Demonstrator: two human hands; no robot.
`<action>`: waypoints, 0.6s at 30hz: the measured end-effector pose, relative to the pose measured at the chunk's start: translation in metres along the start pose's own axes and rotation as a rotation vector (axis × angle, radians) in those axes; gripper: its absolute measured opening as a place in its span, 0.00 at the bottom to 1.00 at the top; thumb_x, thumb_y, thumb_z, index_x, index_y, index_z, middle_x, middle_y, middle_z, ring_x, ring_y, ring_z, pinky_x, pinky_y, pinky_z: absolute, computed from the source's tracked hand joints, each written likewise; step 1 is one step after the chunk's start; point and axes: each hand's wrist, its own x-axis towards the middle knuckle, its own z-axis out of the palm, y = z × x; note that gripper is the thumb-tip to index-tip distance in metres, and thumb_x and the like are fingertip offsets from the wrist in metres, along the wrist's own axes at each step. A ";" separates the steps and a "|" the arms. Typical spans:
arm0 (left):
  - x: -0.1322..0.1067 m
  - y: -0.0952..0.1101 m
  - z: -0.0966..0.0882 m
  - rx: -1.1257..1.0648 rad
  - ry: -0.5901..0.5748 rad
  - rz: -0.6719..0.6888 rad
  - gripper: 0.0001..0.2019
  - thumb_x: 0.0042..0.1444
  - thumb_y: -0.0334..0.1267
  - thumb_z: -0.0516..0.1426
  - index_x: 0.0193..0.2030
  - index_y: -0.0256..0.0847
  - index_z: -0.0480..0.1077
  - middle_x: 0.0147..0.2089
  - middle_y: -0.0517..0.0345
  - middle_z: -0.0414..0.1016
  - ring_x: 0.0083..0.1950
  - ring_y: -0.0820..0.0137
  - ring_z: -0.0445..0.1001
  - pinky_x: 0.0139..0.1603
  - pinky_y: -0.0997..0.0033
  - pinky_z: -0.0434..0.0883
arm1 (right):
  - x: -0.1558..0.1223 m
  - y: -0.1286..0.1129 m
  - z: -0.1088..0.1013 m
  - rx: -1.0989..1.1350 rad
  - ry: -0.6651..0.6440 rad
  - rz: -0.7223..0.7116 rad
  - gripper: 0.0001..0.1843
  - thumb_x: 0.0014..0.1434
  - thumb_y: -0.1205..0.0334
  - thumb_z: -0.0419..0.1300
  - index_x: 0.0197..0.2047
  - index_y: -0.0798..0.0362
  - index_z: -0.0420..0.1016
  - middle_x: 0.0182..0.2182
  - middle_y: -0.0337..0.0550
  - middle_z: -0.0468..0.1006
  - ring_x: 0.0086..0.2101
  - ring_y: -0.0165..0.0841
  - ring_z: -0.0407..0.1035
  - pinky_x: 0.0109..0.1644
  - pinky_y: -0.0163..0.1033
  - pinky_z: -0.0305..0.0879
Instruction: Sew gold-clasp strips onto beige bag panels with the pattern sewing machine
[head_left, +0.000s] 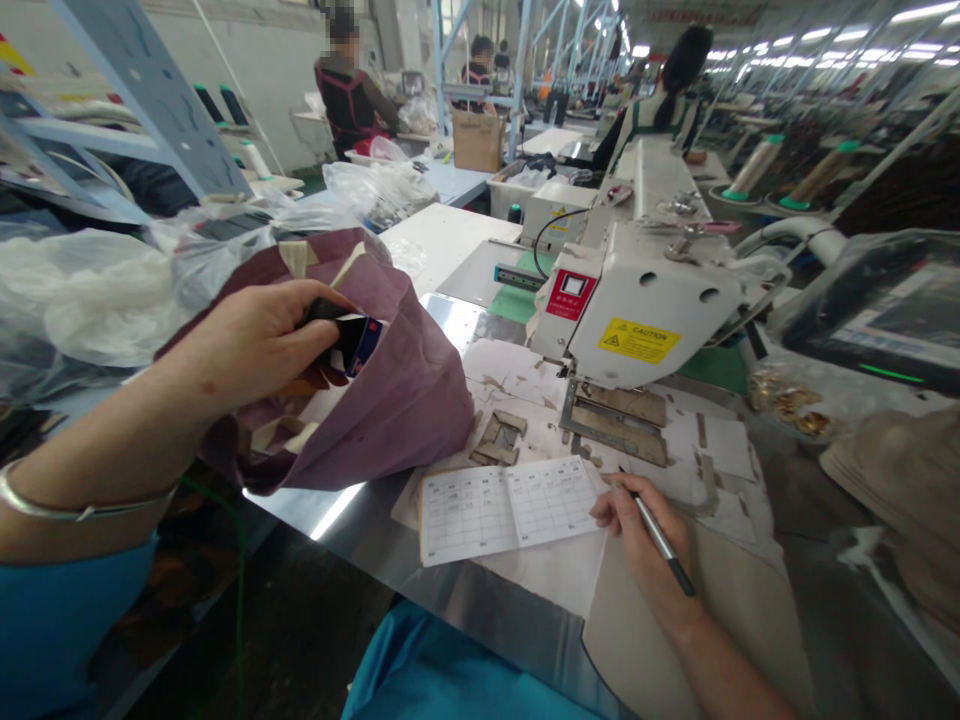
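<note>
My left hand (274, 335), with a silver bangle on the wrist, is at the mouth of a purple cloth bag (390, 380). Its thumb and fingers close on a small dark object (324, 312) whose kind I cannot make out. Beside it a blue-and-white packet (364, 343) shows against the bag's side. A silver-and-black pen (660, 540) lies in my right hand (637, 520). That hand rests at the right edge of an open booklet (510, 508) printed with tables, with some handwriting on the left page.
Behind the booklet stands a white industrial sewing machine (637, 290) with a metal clamp frame (615, 420). A screen (885, 310) is at the right. Plastic bags (90, 290) crowd the left. Co-workers (349, 95) sit farther back.
</note>
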 end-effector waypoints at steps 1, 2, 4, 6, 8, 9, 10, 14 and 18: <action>0.000 0.000 0.000 0.004 0.002 -0.001 0.17 0.52 0.37 0.54 0.49 0.40 0.71 0.31 0.56 0.77 0.25 0.64 0.77 0.20 0.67 0.77 | 0.000 0.000 0.000 0.000 0.000 0.002 0.13 0.66 0.50 0.56 0.43 0.51 0.72 0.26 0.37 0.77 0.24 0.29 0.69 0.29 0.34 0.66; 0.000 -0.001 0.000 0.010 0.004 0.000 0.17 0.52 0.37 0.54 0.49 0.40 0.71 0.31 0.56 0.77 0.25 0.64 0.78 0.20 0.67 0.77 | 0.000 0.001 0.000 0.000 0.001 0.003 0.13 0.66 0.50 0.56 0.43 0.51 0.73 0.25 0.37 0.77 0.25 0.29 0.69 0.29 0.34 0.66; 0.001 -0.001 0.000 0.026 0.006 0.009 0.17 0.52 0.38 0.55 0.49 0.40 0.71 0.31 0.55 0.77 0.25 0.64 0.78 0.19 0.68 0.76 | 0.000 0.002 0.000 -0.003 0.000 0.009 0.13 0.66 0.50 0.56 0.42 0.51 0.73 0.26 0.37 0.77 0.25 0.29 0.68 0.29 0.34 0.66; 0.002 -0.001 0.000 0.020 0.004 0.009 0.18 0.52 0.38 0.55 0.50 0.40 0.71 0.31 0.56 0.77 0.24 0.64 0.78 0.18 0.69 0.76 | 0.001 0.003 0.000 0.002 -0.004 0.010 0.13 0.66 0.50 0.56 0.43 0.50 0.73 0.26 0.37 0.77 0.24 0.29 0.68 0.29 0.34 0.66; 0.002 0.000 0.001 0.000 0.008 0.004 0.17 0.51 0.38 0.55 0.48 0.40 0.72 0.30 0.56 0.77 0.24 0.65 0.77 0.18 0.68 0.76 | 0.001 0.005 0.000 0.004 -0.006 0.012 0.13 0.66 0.50 0.55 0.43 0.50 0.73 0.26 0.37 0.77 0.25 0.29 0.69 0.29 0.34 0.66; 0.002 0.000 0.001 -0.007 0.009 0.002 0.17 0.50 0.38 0.55 0.48 0.40 0.72 0.30 0.57 0.76 0.24 0.65 0.77 0.18 0.67 0.76 | 0.001 0.005 0.000 0.004 -0.008 0.011 0.13 0.66 0.50 0.55 0.43 0.50 0.73 0.26 0.37 0.77 0.25 0.29 0.69 0.29 0.34 0.66; 0.002 0.000 0.001 -0.009 0.011 0.002 0.17 0.50 0.38 0.55 0.48 0.40 0.72 0.29 0.57 0.76 0.23 0.65 0.77 0.18 0.67 0.76 | 0.001 0.006 0.000 0.005 -0.010 0.009 0.13 0.67 0.50 0.55 0.43 0.50 0.73 0.26 0.37 0.77 0.25 0.29 0.69 0.29 0.33 0.65; 0.002 -0.002 0.000 0.010 0.015 0.010 0.17 0.50 0.39 0.55 0.47 0.41 0.72 0.28 0.57 0.76 0.23 0.64 0.77 0.17 0.66 0.76 | 0.000 0.008 0.000 0.018 -0.008 0.010 0.13 0.66 0.50 0.55 0.43 0.51 0.73 0.26 0.37 0.77 0.25 0.29 0.69 0.29 0.34 0.65; 0.004 -0.007 0.000 0.000 0.000 0.015 0.18 0.51 0.39 0.55 0.49 0.41 0.71 0.31 0.56 0.77 0.24 0.64 0.78 0.19 0.66 0.77 | 0.000 0.007 -0.001 0.008 -0.003 0.015 0.13 0.66 0.50 0.55 0.44 0.50 0.73 0.26 0.37 0.77 0.25 0.29 0.69 0.29 0.34 0.66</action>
